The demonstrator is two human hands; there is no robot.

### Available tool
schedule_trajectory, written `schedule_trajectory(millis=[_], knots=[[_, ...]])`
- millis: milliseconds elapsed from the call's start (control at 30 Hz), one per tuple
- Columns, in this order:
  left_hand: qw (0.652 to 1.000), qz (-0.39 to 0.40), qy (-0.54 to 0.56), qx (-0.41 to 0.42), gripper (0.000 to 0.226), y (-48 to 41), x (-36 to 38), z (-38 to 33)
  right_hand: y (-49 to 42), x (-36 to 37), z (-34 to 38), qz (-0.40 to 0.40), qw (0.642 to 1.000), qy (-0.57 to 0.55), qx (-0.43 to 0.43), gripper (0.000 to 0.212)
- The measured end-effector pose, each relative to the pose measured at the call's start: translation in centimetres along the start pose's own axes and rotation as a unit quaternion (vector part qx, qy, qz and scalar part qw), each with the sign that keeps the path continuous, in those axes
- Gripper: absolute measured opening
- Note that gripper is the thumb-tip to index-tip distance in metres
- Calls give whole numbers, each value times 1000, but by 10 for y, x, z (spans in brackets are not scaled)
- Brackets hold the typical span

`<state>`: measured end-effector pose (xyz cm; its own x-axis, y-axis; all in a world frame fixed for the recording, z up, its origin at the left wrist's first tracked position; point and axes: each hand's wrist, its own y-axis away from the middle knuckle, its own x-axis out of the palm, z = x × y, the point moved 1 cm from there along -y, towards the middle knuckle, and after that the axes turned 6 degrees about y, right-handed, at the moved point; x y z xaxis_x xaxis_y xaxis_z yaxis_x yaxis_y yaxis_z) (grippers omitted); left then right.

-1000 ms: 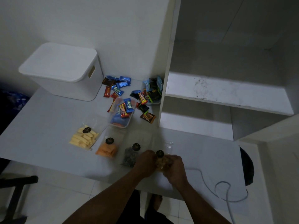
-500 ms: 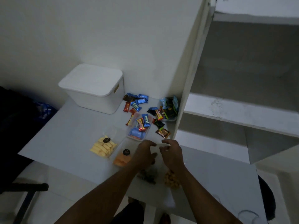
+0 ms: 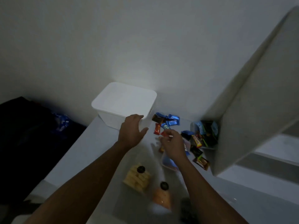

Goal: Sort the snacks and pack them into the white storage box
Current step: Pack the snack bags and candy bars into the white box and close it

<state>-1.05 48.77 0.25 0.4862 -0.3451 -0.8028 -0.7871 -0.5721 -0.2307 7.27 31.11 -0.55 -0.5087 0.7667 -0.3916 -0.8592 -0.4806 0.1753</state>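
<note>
Snacks lie loose on the table [image 3: 97,151]. Small wrapped bars [image 3: 166,122] in blue, red and brown sit just right of the box [image 3: 111,120], and more spill from a tub [image 3: 205,136] by the shelf panel [image 3: 242,110]. Nearer the person are clear bags, among them a stick bag [image 3: 137,177] and an orange bag [image 3: 161,198]. The box stands at the table's far end against the wall with its lid [image 3: 124,99] on. The left hand [image 3: 131,131] is spread, fingers straight, with the tips at the lid's near right corner; I cannot tell whether they touch it. The right hand [image 3: 174,143] hovers over the bars with fingers loosely curled, and blur hides whether it pinches a bar. By my reading, the lid has to come off before any packing. It looks like thin, stiff, light plastic, so lifting its overhanging rim at a corner should do. The other hand can steady the box, which seems light enough to slide on the smooth table. The bars are light and their foil is slick, so they are best pinched at the ends or scooped up several together. The bags are soft and their contents likely brittle, so lift them from beneath rather than squeeze.
</note>
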Motion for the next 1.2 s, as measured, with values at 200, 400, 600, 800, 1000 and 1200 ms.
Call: schedule_trajectory(millis=[200, 400, 600, 800, 1000, 1200], knots=[[979, 93, -145, 109, 84, -57, -11, 59, -47, 57, 8, 4, 999, 40, 4, 57], [945, 165, -217, 179, 89, -88, -3, 92, -66, 99, 10, 26, 999, 22, 23, 72], [942, 215, -209, 148, 89, -100, 1, 109, -84, 120, 16, 21, 1000, 6, 2, 77], [929, 154, -258, 217, 76, -97, 7, 116, -98, 128, 18, 2, 1000, -8, -13, 83], [943, 90, -208, 245, 69, -112, -8, 109, -98, 130, 12, -11, 1000, 2, -15, 73], [958, -17, -124, 258, 55, -128, -39, 83, -101, 135, 5, -1, 1000, -9, -9, 76]])
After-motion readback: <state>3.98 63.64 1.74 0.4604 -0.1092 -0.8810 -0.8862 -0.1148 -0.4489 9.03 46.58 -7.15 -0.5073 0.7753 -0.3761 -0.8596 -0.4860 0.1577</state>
